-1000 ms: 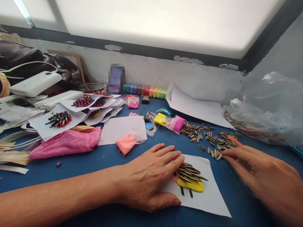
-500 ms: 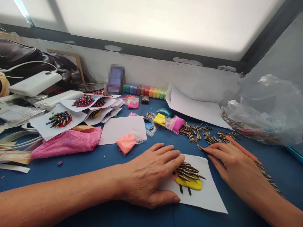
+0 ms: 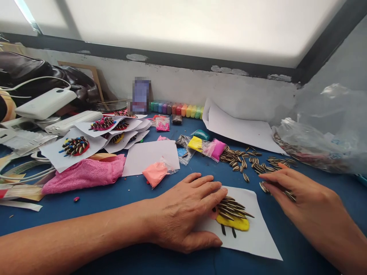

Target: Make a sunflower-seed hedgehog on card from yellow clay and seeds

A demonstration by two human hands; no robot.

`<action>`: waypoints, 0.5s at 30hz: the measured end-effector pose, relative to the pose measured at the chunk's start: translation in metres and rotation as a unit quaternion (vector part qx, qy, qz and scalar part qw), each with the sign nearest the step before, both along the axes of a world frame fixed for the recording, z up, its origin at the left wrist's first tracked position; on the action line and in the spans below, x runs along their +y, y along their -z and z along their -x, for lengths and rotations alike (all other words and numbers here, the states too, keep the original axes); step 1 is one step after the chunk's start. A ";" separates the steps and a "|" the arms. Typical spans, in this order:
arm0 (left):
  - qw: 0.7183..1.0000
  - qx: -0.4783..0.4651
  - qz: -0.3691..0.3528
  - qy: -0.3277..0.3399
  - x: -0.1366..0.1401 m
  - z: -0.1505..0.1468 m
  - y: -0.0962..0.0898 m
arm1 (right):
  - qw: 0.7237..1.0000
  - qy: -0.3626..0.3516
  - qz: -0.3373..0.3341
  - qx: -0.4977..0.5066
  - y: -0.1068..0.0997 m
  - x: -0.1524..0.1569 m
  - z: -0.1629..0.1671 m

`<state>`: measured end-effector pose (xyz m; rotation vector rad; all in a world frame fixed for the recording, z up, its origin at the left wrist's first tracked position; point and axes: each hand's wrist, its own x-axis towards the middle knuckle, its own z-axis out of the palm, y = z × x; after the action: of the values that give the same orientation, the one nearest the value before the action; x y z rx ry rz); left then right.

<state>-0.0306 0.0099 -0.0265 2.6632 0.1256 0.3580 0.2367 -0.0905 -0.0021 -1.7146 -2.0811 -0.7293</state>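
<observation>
My left hand [image 3: 186, 214] lies flat with fingers outstretched, pressing a white sheet of paper [image 3: 258, 238] to the table. On that sheet is a yellow clay body [image 3: 235, 223] with two thin black legs; sunflower seeds [image 3: 231, 208] stick out of its top, overlapping like spines. My fingers cover its pinkish front end in part. To the right of the sheet, my right hand [image 3: 309, 206] pinches a striped sunflower seed [image 3: 263, 187] between thumb and forefinger. More loose sunflower seeds [image 3: 235, 158] are scattered just beyond it, and some show under its palm.
Bags of clay, one coral [image 3: 155, 173], one yellow [image 3: 195, 143] and one magenta [image 3: 216, 149], lie ahead. A pink towel [image 3: 86, 173] and finished seed pictures [image 3: 75, 146] are on the left. Clear plastic bag [image 3: 323, 149] at right; blank paper [image 3: 241, 130] by the wall.
My right hand has closed its fingertips on a seed and drawn slightly back from the pile. My left hand stays on the paper; the view has shifted slightly.
</observation>
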 end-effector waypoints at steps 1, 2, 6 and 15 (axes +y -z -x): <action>1.000 0.003 0.001 0.000 0.000 0.000 0.000 | 0.999 0.000 0.009 0.034 -0.003 -0.002 0.003; 1.000 0.005 0.003 0.001 0.000 0.000 0.000 | 0.997 0.004 0.024 0.071 -0.005 -0.004 0.005; 1.000 0.011 0.015 -0.001 0.001 0.000 0.000 | 0.979 0.039 0.074 0.185 -0.006 -0.009 0.009; 0.999 0.040 0.032 -0.009 0.002 0.000 -0.005 | 0.995 0.041 0.074 0.047 0.004 -0.014 -0.010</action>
<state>-0.0310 0.0117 -0.0210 2.6157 0.1831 0.2477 0.2464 -0.1041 -0.0063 -1.8841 -2.0572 -0.5188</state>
